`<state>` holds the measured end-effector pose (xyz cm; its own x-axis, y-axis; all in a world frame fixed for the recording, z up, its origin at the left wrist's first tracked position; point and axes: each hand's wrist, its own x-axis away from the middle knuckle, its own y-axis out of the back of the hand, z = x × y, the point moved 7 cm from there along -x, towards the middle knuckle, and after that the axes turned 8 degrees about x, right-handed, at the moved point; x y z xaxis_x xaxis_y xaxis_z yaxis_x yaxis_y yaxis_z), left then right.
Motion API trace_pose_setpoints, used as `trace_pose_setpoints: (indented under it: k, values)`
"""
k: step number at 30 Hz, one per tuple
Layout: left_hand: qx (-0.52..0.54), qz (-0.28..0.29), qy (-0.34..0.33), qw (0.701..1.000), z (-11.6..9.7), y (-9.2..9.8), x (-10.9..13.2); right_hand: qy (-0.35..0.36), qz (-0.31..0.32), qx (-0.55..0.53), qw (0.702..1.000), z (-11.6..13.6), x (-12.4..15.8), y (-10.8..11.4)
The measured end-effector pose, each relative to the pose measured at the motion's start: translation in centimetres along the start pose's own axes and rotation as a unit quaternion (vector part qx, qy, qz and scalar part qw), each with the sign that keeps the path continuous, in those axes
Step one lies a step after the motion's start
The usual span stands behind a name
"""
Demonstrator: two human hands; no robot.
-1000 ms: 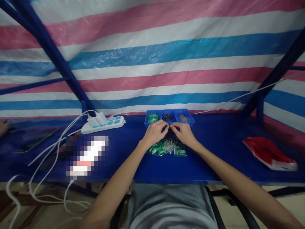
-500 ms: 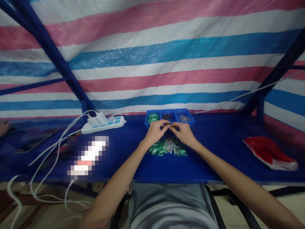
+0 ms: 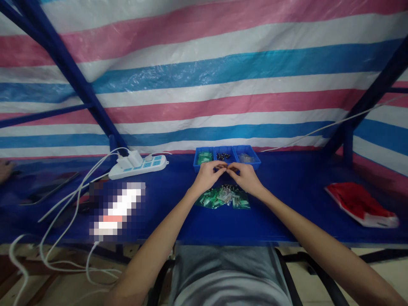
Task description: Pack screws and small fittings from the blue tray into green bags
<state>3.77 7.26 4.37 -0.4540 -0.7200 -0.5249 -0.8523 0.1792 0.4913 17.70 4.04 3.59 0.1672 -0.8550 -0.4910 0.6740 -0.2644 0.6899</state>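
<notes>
My left hand [image 3: 208,175] and my right hand [image 3: 245,176] meet at the fingertips just in front of three blue bins [image 3: 253,149]. Both are closed in a pinch; whatever they hold is too small to make out. Green pieces [image 3: 205,157] fill the left bin, small dark and metallic parts [image 3: 224,156] lie in the middle one, and clear parts [image 3: 245,158] in the right one. Below my hands a pile of small packets [image 3: 223,196], green and clear with metallic bits, rests on the blue table [image 3: 216,225].
A white power strip [image 3: 140,166] with plugged-in chargers stands left of the bins, its white cables [image 3: 76,191] running over the table edge. A pixelated bright object [image 3: 121,208] lies nearer. Red-and-white folded packaging [image 3: 360,204] is at right. Another person's hand [image 3: 4,171] shows far left.
My hands stay together in nearly the same place, with only slight finger movement. The bins and the packet pile look unchanged.
</notes>
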Motion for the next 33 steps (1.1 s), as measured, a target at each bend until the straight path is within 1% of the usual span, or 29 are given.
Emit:
trace_pose_setpoints:
  k: [5, 8, 12, 19, 22, 27, 33]
  values:
    - [0.009, -0.018, -0.005, 1.0, -0.3, 0.3, 0.1, -0.024, -0.005, -0.005, 1.0, -0.5, 0.0, 0.0]
    - [0.005, -0.021, -0.016, 1.0, -0.4, 0.3, 0.1, -0.063, 0.021, -0.08, 0.995, -1.3, 0.0, -0.7]
    - [-0.001, -0.022, -0.034, 0.999, -0.6, 0.4, 0.1, -0.113, 0.053, -0.192, 0.973, -2.2, 0.0, -1.8]
    - [0.001, -0.022, -0.038, 0.999, -0.5, 0.4, 0.0, -0.166, 0.056, -0.305, 0.936, -2.5, 0.2, -2.0]
    - [-0.017, -0.018, -0.045, 0.999, -0.5, 0.3, 0.0, -0.181, 0.045, -0.326, 0.927, -2.8, 0.3, -1.8]
    - [-0.097, 0.03, -0.069, 0.992, -1.3, 0.1, 0.2, -0.172, 0.021, -0.321, 0.931, -3.0, 0.1, -1.0]
    - [-0.177, -0.005, -0.067, 0.982, -1.6, 1.5, 0.2, -0.194, -0.013, -0.295, 0.935, -3.6, -0.2, -0.4]
